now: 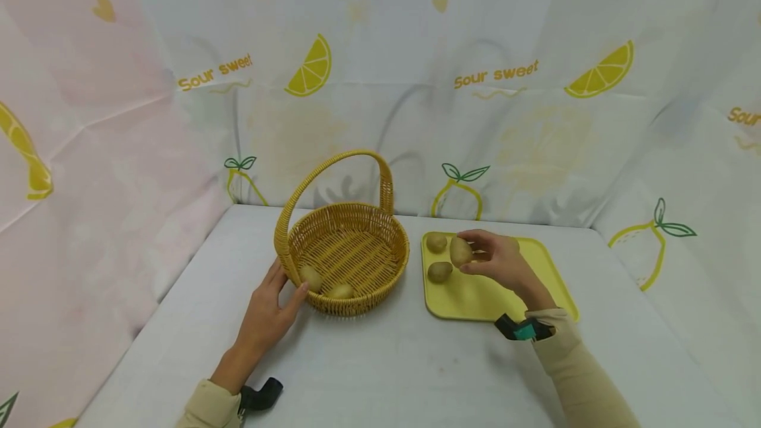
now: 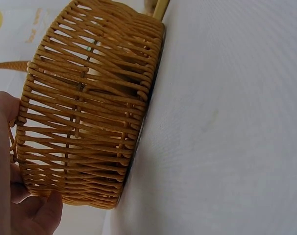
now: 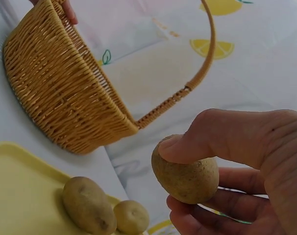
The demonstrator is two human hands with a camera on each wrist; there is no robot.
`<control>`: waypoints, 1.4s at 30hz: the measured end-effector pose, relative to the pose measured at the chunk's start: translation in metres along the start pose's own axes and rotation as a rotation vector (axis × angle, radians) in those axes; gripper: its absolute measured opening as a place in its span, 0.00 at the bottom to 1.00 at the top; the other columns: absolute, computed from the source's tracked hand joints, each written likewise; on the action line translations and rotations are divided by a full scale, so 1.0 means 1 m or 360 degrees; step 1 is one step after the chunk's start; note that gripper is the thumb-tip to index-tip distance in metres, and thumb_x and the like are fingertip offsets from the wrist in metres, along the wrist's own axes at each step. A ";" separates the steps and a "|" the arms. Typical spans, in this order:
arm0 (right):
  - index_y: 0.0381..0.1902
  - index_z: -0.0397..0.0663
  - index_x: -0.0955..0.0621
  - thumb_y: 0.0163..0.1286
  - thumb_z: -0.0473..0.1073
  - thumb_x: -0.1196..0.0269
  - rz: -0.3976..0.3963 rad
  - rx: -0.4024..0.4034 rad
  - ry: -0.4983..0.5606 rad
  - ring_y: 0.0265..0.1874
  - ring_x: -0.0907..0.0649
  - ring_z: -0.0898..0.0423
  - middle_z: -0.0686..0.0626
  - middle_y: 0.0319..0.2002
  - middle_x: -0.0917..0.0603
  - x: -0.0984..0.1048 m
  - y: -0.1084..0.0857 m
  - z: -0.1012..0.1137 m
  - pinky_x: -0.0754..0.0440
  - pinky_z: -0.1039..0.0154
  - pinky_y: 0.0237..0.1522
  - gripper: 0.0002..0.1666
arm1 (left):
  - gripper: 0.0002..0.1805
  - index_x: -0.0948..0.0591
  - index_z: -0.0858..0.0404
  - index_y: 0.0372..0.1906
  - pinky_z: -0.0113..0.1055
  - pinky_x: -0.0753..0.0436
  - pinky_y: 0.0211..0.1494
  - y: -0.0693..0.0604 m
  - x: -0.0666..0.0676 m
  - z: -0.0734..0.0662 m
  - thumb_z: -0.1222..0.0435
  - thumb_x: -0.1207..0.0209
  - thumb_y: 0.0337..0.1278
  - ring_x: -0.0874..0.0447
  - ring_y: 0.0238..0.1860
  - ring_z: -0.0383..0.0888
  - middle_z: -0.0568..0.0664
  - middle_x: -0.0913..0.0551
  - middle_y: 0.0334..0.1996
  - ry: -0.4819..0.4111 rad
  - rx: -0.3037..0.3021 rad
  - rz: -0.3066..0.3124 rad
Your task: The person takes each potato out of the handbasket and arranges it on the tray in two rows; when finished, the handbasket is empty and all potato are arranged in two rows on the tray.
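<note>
My right hand (image 1: 502, 259) pinches a potato (image 3: 184, 171) between thumb and fingers, held up over the left part of the yellow tray (image 1: 475, 306). Two more potatoes lie on the tray near its left edge, a darker one (image 1: 440, 272) in front and a paler one (image 1: 436, 243) behind. To the left stands a round wicker basket (image 2: 85, 107) with a tall arched handle. At the basket's near left rim, my left hand (image 1: 269, 312) grips with the thumb on top and the fingers against the outer side. Inside the basket, two potatoes (image 1: 310, 278) rest along the near wall.
A white table (image 1: 380, 362) carries the basket and the tray, with a narrow gap between them. Behind and beside it hangs a pale cloth (image 1: 380, 117) printed with lemons. The basket's handle (image 1: 333, 162) arches high over its left and back sides.
</note>
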State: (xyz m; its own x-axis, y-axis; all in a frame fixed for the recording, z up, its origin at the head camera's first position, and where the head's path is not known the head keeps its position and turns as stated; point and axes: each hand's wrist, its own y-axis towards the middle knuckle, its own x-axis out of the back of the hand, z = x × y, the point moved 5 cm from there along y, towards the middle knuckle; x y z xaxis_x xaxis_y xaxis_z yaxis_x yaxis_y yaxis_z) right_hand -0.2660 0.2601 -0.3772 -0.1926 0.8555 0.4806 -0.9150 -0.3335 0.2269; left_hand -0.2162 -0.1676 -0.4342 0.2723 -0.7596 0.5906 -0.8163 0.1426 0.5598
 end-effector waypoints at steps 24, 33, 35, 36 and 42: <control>0.61 0.26 0.21 0.57 0.27 0.24 -0.0033 -0.0073 -0.0115 0.52 0.21 0.40 0.34 0.55 0.18 -0.008 -0.014 -0.064 0.16 0.53 0.50 0.33 | 0.38 0.36 0.65 0.80 0.42 0.39 0.77 0.000 0.000 0.001 0.61 0.35 0.72 0.38 0.76 0.58 0.61 0.38 0.78 0.0011 0.0020 0.0018; 0.63 0.26 0.22 0.60 0.27 0.26 -0.0034 -0.0084 -0.0167 0.51 0.21 0.40 0.35 0.53 0.17 -0.012 -0.014 -0.070 0.16 0.55 0.49 0.32 | 0.39 0.37 0.66 0.80 0.39 0.39 0.76 0.000 0.000 0.000 0.61 0.35 0.72 0.37 0.75 0.58 0.61 0.39 0.79 -0.0008 0.0020 0.0025; 0.63 0.25 0.22 0.60 0.27 0.26 -0.0034 -0.0076 -0.0168 0.51 0.21 0.40 0.34 0.53 0.18 -0.013 -0.014 -0.068 0.16 0.53 0.49 0.32 | 0.39 0.37 0.66 0.80 0.39 0.39 0.76 0.001 0.000 0.000 0.61 0.35 0.72 0.37 0.75 0.58 0.61 0.39 0.79 -0.0011 0.0019 0.0027; 0.63 0.24 0.23 0.60 0.27 0.27 -0.0031 -0.0071 -0.0166 0.51 0.21 0.40 0.34 0.53 0.18 -0.013 -0.014 -0.067 0.16 0.52 0.49 0.33 | 0.39 0.37 0.67 0.80 0.39 0.39 0.77 0.001 0.000 0.000 0.61 0.35 0.72 0.37 0.75 0.58 0.61 0.39 0.79 -0.0012 0.0021 0.0028; 0.64 0.22 0.25 0.61 0.27 0.27 -0.0004 -0.0044 -0.0199 0.51 0.20 0.37 0.31 0.55 0.19 -0.013 -0.014 -0.063 0.16 0.47 0.50 0.34 | 0.38 0.36 0.69 0.79 0.48 0.34 0.75 0.000 0.000 0.001 0.60 0.35 0.72 0.34 0.74 0.59 0.58 0.40 0.79 -0.0006 0.0041 0.0037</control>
State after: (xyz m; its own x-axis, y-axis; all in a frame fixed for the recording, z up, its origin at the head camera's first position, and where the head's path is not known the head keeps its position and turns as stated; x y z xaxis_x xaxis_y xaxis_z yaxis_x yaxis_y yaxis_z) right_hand -0.2723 0.2784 -0.4399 -0.1463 0.7997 0.5823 -0.9251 -0.3191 0.2058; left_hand -0.2168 -0.1681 -0.4342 0.2515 -0.7585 0.6012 -0.8352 0.1437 0.5308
